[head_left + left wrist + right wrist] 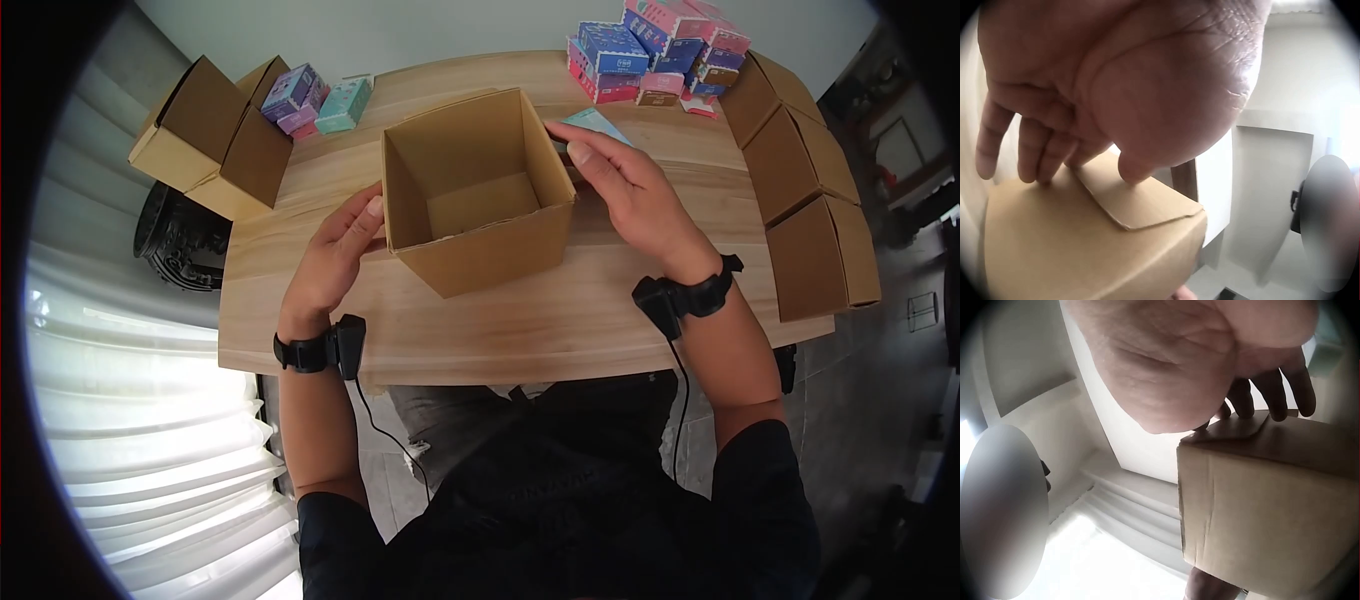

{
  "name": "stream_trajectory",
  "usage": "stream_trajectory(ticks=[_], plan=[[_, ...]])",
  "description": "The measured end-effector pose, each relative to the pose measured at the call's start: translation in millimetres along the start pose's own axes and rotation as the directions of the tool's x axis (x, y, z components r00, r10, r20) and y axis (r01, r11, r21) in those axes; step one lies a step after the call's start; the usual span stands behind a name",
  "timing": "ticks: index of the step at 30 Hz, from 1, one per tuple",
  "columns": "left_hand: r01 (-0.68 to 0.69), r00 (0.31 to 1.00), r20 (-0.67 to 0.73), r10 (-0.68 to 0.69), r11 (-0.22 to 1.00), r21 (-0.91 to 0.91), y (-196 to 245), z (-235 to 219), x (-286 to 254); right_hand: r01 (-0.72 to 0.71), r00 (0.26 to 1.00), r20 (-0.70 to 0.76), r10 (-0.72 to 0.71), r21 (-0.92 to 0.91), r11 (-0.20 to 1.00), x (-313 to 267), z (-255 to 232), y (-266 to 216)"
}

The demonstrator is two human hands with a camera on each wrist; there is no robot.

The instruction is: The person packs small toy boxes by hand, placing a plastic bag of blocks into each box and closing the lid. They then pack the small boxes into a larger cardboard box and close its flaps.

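A brown cardboard box (490, 250) with an open top stands mid-table between the hands, its inside bare. The left hand (345, 240) rests on its left side. In the left wrist view, that hand's fairly straight fingers (1029, 150) touch the cardboard and the thumb lies against a folded-down flap (1141, 200). On the opposite side the right hand (640, 200) presses with extended fingers, index near the far corner and thumb along the rim. The right wrist view shows those fingers (1275, 397) spread over the box's side (1266, 500).
Brown cartons (205, 150) stand at the left, beside small purple and teal boxes (345, 103). A stack of pink and blue boxes (650, 50) sits at the back right. More cartons (800, 180) line the right edge of the wooden table (660, 345). A light-blue flat item (597, 125) lies behind the right hand.
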State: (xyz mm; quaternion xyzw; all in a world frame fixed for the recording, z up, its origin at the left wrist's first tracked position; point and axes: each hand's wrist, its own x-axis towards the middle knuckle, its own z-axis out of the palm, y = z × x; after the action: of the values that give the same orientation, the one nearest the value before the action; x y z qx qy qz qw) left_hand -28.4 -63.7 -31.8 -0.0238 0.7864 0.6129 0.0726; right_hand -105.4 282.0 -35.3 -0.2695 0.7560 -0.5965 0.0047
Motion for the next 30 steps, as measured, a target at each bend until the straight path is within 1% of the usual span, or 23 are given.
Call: stream_trajectory(ticks=[1, 2, 4, 5, 6, 7, 8, 10, 11, 13, 14, 16, 17, 18, 19, 20, 23, 26, 29, 30], plan=[[0.009, 1.0, -0.009, -0.009, 1.0, -0.025, -4, -6, 12, -0.049, 0.999, 0.01, 0.049, -0.018, 0.999, 7, -8, 0], [0.02, 1.0, -0.018, -0.021, 0.998, -0.051, -9, -11, 22, -0.068, 0.996, -0.067, 0.063, -0.077, 0.995, 13, -15, 6], [-0.015, 0.999, -0.046, 0.01, 0.994, -0.113, -17, -16, 39, -0.118, 0.973, -0.217, 0.076, -0.187, 0.975, 20, -22, 30], [-0.032, 0.998, -0.062, 0.024, 0.989, -0.143, -21, -18, 47, -0.052, 0.973, -0.229, -0.033, -0.356, 0.933, 18, -27, 42], [-0.058, 0.998, -0.017, 0.056, 0.966, -0.251, -25, -20, 54, 0.008, 0.965, -0.22, -0.141, -0.513, 0.858, 16, -32, 57], [-0.076, 0.996, 0.023, 0.09, 0.931, -0.358, -30, -21, 60, 0.062, 0.951, -0.19, -0.243, -0.654, 0.754, 16, -35, 65], [-0.086, 0.99, 0.059, 0.127, 0.884, -0.459, -35, -23, 65, 0.045, 0.962, -0.173, -0.212, -0.665, 0.746, 13, -35, 72], [-0.104, 0.982, 0.072, 0.175, 0.818, -0.566, -47, -21, 74, 0.006, 0.979, -0.143, -0.143, -0.686, 0.728, 6, -31, 79], [-0.109, 0.977, 0.08, 0.199, 0.78, -0.616, -52, -18, 78, -0.001, 0.979, -0.147, -0.138, -0.686, 0.728, 6, -31, 83], [-0.149, 0.964, 0.075, 0.256, 0.75, -0.645, -60, -9, 83, -0.016, 0.979, -0.158, -0.128, -0.688, 0.726, 8, -31, 88], [-0.171, 0.956, 0.068, 0.285, 0.731, -0.661, -63, -5, 84, -0.047, 0.979, -0.18, -0.093, -0.647, 0.761, 8, -34, 87], [-0.167, 0.956, 0.07, 0.286, 0.721, -0.673, -72, -2, 87, -0.105, 0.977, -0.212, -0.02, -0.562, 0.82, 10, -40, 79], [-0.164, 0.956, 0.07, 0.285, 0.715, -0.679, -76, -1, 87, -0.169, 0.964, -0.258, 0.06, -0.423, 0.89, 11, -44, 84], [-0.164, 0.955, 0.072, 0.288, 0.715, -0.679, -76, 0, 87, -0.231, 0.945, -0.292, 0.148, -0.272, 0.934, 12, -50, 89], [-0.165, 0.954, 0.076, 0.292, 0.715, -0.68, -75, 0, 86, -0.287, 0.919, -0.314, 0.24, -0.114, 0.951, 13, -57, 93], [-0.164, 0.952, 0.081, 0.296, 0.714, -0.68, -73, 0, 86, -0.33, 0.902, -0.31, 0.3, -0.047, 0.943, 13, -65, 97], [-0.156, 0.943, 0.114, 0.312, 0.72, -0.676, -73, 0, 89, -0.252, 0.903, -0.389, 0.182, -0.137, 0.958, 15, -76, 98], [-0.136, 0.95, 0.109, 0.294, 0.701, -0.7, -73, 4, 90, -0.373, 0.862, -0.473, 0.183, -0.348, 0.86, 15, -62, 73], [-0.117, 0.958, 0.103, 0.267, 0.695, -0.709, -68, 10, 87, -0.26, 0.921, -0.389, 0.033, -0.55, 0.793, 11, -62, 75], [-0.111, 0.956, 0.113, 0.271, 0.69, -0.715, -70, 11, 87, -0.276, 0.905, -0.426, 0.007, -0.572, 0.772, 10, -65, 75]])
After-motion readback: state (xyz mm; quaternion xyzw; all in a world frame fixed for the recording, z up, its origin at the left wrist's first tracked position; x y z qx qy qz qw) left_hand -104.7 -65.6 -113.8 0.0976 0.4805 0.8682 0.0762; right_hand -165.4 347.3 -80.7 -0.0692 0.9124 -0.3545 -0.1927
